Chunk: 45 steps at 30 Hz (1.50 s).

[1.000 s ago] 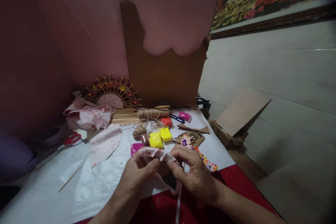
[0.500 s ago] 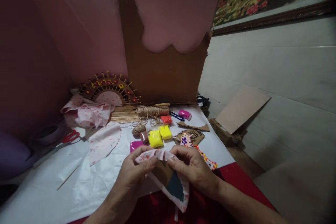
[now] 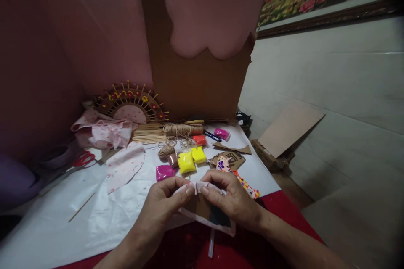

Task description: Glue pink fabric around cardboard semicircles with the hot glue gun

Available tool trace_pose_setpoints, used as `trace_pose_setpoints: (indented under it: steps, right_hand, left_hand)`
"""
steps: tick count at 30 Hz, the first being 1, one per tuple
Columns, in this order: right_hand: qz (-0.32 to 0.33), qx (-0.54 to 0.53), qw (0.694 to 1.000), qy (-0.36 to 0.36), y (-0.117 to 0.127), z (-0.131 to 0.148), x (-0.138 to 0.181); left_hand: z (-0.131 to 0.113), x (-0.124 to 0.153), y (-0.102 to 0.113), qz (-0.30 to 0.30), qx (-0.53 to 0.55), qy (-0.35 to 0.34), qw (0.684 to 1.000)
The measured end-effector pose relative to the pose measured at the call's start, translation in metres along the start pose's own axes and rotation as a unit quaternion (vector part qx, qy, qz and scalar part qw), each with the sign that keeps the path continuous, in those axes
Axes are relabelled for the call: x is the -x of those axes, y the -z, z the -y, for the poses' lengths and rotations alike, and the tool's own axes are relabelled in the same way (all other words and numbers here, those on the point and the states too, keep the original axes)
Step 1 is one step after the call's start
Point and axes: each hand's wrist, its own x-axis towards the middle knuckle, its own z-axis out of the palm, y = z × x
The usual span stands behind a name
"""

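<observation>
While both the left hand (image 3: 164,201) and the right hand (image 3: 232,199) pinched shut on the top edge of a fabric-wrapped card piece (image 3: 205,212) just above the table (image 3: 94,227), it looked light, stiff inside but soft-skinned, best gripped by its folded rim.

Fabric-wrapped cardboard piece (image 3: 206,212), fingers-pinched
</observation>
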Motion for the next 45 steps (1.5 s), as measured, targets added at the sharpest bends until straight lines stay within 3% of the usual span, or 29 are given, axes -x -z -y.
trace_pose_setpoints:
  steps: [9, 45]
  right_hand:
    - [-0.02, 0.01, 1.0, 0.0, -0.0055, -0.0013, 0.0007]
    - [-0.023, -0.03, 0.999, 0.002, -0.007, -0.0008, -0.0008]
  left_hand:
    - [0.0013, 0.0048, -0.0044, 0.002, -0.102, -0.063, 0.993]
    - [0.0076, 0.0017, -0.0013, 0.006, -0.116, -0.078, 0.99]
